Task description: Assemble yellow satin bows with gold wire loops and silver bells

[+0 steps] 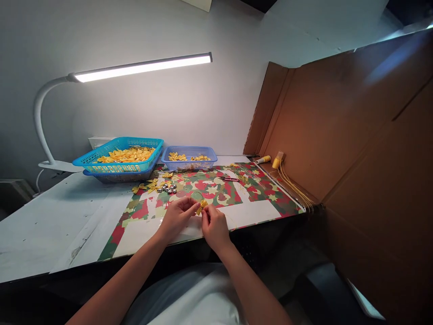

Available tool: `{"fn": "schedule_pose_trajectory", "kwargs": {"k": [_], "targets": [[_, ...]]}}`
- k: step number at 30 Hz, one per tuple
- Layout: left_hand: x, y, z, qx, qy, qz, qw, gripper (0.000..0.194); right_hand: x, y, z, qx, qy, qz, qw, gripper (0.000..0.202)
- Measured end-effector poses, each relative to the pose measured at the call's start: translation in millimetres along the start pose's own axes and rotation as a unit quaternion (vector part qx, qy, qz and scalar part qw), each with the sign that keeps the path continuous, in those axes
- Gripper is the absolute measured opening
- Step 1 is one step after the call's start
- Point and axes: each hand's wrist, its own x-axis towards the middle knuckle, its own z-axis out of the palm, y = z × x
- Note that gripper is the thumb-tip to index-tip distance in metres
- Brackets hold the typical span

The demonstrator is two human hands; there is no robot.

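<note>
Near the table's front edge, my left hand (pixel 177 217) and my right hand (pixel 215 225) meet at a small yellow ribbon bow (pixel 202 206). The fingertips of both hands are pinched on it from either side. A thin cord loop rises above the bow, and part of the bow is hidden by my fingers. Beyond my left hand lie several loose yellow bows (pixel 153 185) and a small cluster of silver bells (pixel 168 188). Farther back on the patterned sheet rests a pair of small thread snips (pixel 229 179).
At the back stand a turquoise basket (pixel 81 161) heaped with yellow bows, stacked on another basket, and a smaller blue basket (pixel 189 165). A lit lamp (pixel 142 67) arches over the left side. Cardboard (pixel 355 126) walls the right, beside yellow cords (pixel 293 185) and a yellow spool (pixel 263 159).
</note>
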Motion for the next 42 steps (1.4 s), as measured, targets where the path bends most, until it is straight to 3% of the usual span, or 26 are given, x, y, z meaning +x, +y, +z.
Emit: {"fn": "schedule_pose_trajectory", "kwargs": {"k": [16,42], "targets": [[1.8,0.8,-0.7,-0.063,-0.006,-0.038,0.997,0.041,0.1,1.8,0.8,0.040,-0.002,0.030,0.999,0.016],[1.2,-9.1,0.6,-0.051,-0.015,-0.012,0.999,0.036,4.8,-3.3,1.6,0.062,0.005,0.048,0.997,0.015]]}}
